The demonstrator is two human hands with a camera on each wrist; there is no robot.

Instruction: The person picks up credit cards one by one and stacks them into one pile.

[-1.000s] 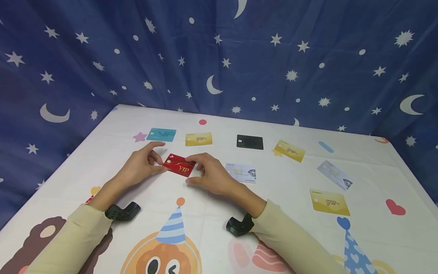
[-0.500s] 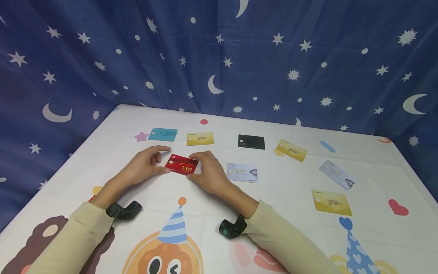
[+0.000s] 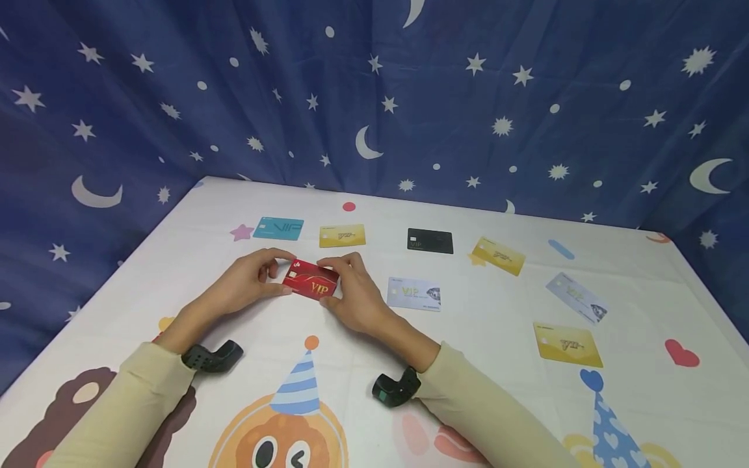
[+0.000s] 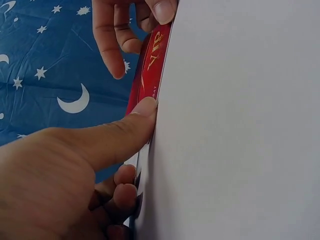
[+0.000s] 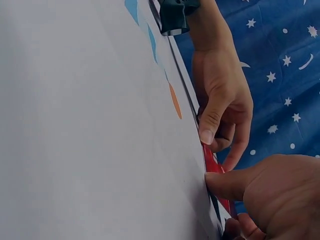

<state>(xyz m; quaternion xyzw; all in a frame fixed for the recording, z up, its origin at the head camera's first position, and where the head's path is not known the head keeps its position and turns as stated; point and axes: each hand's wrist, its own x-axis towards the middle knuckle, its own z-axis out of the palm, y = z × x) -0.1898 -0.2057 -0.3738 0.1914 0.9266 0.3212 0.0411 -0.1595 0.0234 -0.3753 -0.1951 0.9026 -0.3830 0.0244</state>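
A red VIP card (image 3: pixel 310 279) lies on the white tablecloth, left of the middle, in the head view. My left hand (image 3: pixel 248 281) holds its left end, with the index finger at the upper corner and the thumb at the lower one. From the other side, my right hand (image 3: pixel 358 294) pinches the card's right part between index finger and thumb. The left wrist view shows the left thumb (image 4: pixel 132 125) on the near edge of the red card (image 4: pixel 152 60). In the right wrist view the right thumb (image 5: pixel 225 184) meets that edge, and the hand covers much of the card.
Behind the hands lie a teal card (image 3: pixel 279 229), a yellow card (image 3: pixel 342 236) and a black card (image 3: pixel 430 240). A silver card (image 3: pixel 413 294) sits just right of my right hand. Farther right are another silver card (image 3: pixel 577 298) and two yellow cards (image 3: pixel 499 256). A starry blue curtain (image 3: pixel 374 97) hangs behind.
My right hand has closed in on the red card's right end, its thumb now at the lower edge. The left index finger has come down to the upper left corner. The card has straightened slightly.
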